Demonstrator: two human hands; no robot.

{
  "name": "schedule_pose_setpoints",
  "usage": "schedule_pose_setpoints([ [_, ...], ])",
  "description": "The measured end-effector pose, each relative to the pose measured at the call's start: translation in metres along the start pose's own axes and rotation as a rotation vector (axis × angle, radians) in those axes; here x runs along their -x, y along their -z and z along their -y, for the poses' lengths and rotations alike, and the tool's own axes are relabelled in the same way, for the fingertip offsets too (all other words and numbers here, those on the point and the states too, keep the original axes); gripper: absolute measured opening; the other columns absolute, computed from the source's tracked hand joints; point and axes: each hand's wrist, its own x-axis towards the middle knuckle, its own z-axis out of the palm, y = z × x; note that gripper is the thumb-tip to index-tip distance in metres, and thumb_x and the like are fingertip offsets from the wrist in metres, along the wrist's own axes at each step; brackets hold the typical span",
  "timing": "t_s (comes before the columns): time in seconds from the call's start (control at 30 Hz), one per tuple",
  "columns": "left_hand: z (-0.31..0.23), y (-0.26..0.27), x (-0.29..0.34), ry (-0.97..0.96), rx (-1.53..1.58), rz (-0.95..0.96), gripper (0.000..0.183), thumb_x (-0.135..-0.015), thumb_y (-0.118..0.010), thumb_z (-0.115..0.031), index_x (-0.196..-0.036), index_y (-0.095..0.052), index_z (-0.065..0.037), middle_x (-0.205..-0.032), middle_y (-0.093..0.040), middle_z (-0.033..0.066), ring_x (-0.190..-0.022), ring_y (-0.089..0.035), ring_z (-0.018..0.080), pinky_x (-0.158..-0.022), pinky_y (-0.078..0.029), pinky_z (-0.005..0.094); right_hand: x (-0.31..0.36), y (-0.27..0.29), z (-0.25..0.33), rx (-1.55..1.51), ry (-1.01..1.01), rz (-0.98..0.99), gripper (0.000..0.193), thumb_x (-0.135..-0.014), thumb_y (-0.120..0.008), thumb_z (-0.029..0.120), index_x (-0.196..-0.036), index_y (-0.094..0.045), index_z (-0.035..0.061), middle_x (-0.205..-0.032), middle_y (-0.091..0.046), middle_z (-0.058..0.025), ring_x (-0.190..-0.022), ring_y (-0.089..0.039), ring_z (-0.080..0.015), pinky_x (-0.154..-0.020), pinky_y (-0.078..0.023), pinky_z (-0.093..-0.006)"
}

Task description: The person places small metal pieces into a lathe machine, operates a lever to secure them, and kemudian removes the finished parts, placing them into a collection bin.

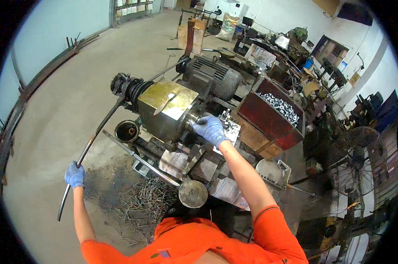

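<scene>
My left hand (75, 174), in a blue glove, is wrapped round a long metal lever (91, 140) that slants down from the left end of a machine like a small lathe. My right hand (211, 130), also gloved, has its fingers closed at the round metal spindle nose (192, 116) of that machine's headstock (157, 125). Whatever those fingers pinch, if anything, is hidden. A flat tool with a pointed end (164, 104) lies on the brassy top cover (181, 94). Beneath my right hand is a white board (232, 132) with small dark bits on it.
Beyond the headstock sits a ribbed electric motor (214, 77). A dark red bin (262, 105) of shiny metal parts (278, 107) stands to the right. A second bar (150, 165) crosses near my body, above metal shavings (141, 204) on the floor. A fan (356, 160) stands at far right.
</scene>
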Motion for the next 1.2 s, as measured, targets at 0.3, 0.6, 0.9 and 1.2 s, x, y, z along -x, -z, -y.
schedule_pose_setpoints([
  [0.3, -0.171, 0.126, 0.047, -0.557, 0.741, -0.121, 0.039, -0.081, -0.059, -0.034, -0.112, -0.058, -0.009, -0.081, -0.064, 0.0133, -0.072, -0.062, 0.0269, -0.066, -0.048, 0.0354, 0.129, 0.111, -0.026, -0.151, 0.110, -0.292, 0.025, -0.071, -0.070, 0.026, -0.066, -0.064, 0.0027, -0.108, -0.059, -0.0187, -0.092, -0.061, -0.0300, -0.079, -0.048, -0.0330],
  [0.6, -0.300, 0.090, 0.057, -1.026, 0.640, -0.285, 0.039, -0.081, -0.056, -0.037, -0.112, -0.056, -0.013, -0.082, -0.062, 0.0116, -0.066, -0.061, 0.0292, -0.058, -0.047, 0.0393, 0.334, 0.100, -0.127, -0.039, -0.435, -0.351, 0.021, -0.071, -0.072, 0.019, -0.067, -0.065, 0.0001, -0.065, -0.062, -0.0119, -0.059, -0.058, -0.0175, -0.058, -0.045, -0.0299],
  [0.9, -0.303, 0.090, 0.062, -1.027, 0.748, -0.301, 0.029, -0.084, -0.056, -0.025, -0.108, -0.060, -0.009, -0.087, -0.063, 0.0126, -0.075, -0.062, 0.0287, -0.065, -0.049, 0.0363, 0.388, 0.073, -0.154, -0.192, -0.687, -0.386, 0.015, -0.072, -0.072, 0.010, -0.070, -0.065, -0.0027, -0.070, -0.065, -0.0089, -0.064, -0.059, -0.0124, -0.063, -0.047, -0.0255],
  [1.2, -0.340, 0.089, 0.164, -1.203, 0.842, -0.052, 0.023, -0.085, -0.053, -0.023, -0.101, -0.062, -0.010, -0.075, -0.059, 0.0122, -0.066, -0.059, 0.0294, -0.058, -0.046, 0.0393, 0.374, 0.070, -0.139, -0.231, -0.612, -0.392, 0.011, -0.071, -0.071, 0.007, -0.071, -0.065, -0.0022, -0.075, -0.066, -0.0096, -0.067, -0.062, -0.0153, -0.067, -0.048, -0.0264],
])
